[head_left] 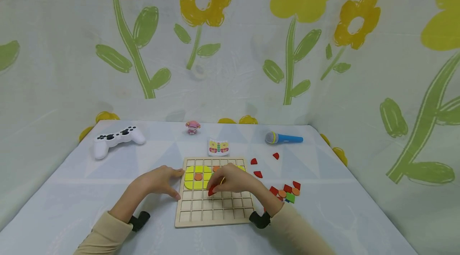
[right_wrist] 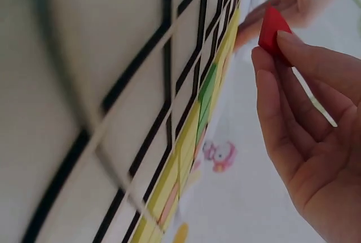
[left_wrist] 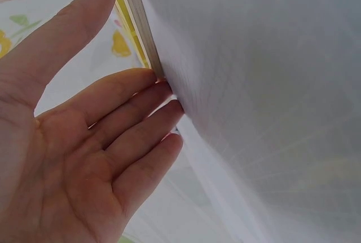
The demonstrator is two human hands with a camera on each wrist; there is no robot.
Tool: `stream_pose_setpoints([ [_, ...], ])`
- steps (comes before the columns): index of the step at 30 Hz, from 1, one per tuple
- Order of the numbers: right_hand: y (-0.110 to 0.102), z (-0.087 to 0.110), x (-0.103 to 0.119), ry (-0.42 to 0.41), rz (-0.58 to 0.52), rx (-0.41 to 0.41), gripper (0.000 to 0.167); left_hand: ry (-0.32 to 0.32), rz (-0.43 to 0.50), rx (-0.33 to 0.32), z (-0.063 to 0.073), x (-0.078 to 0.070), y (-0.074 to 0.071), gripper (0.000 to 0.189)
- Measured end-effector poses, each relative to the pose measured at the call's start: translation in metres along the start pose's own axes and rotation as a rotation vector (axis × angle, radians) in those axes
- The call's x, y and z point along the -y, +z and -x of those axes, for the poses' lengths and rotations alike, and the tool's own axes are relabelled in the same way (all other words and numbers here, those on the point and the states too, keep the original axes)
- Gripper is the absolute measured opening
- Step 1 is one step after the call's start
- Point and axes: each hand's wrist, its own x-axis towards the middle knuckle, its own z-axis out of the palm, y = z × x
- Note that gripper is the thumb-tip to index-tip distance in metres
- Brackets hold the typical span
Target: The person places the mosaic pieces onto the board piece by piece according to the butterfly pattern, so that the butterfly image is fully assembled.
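A wooden grid board lies on the table, its upper rows partly filled with yellow tiles, orange discs and some green. My right hand is over the middle of the board and hides part of the pattern. Between thumb and fingertips it pinches a red quarter-round tile, held just above the bare squares. My left hand is at the board's left edge, thumb near the lower side and fingers extended. In the left wrist view, straight fingertips touch the board's edge.
Loose red tiles lie right of the board, with a mixed cluster including a green tile nearer my right forearm. Behind the board are a butterfly picture card, a pink figurine, a white game controller and a blue microphone.
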Motion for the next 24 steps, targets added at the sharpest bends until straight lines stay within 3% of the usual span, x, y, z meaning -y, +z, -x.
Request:
stream_pose_setpoints([
  [12, 0.017, -0.046, 0.013, 0.074, -0.009, 0.064, 0.011, 0.005, 0.023, -0.001, 0.002, -0.001, -0.002, 0.082],
  [24, 0.023, -0.064, 0.020, 0.096, 0.008, 0.070, 0.008, 0.041, 0.028, -0.016, 0.003, 0.001, -0.002, 0.080],
])
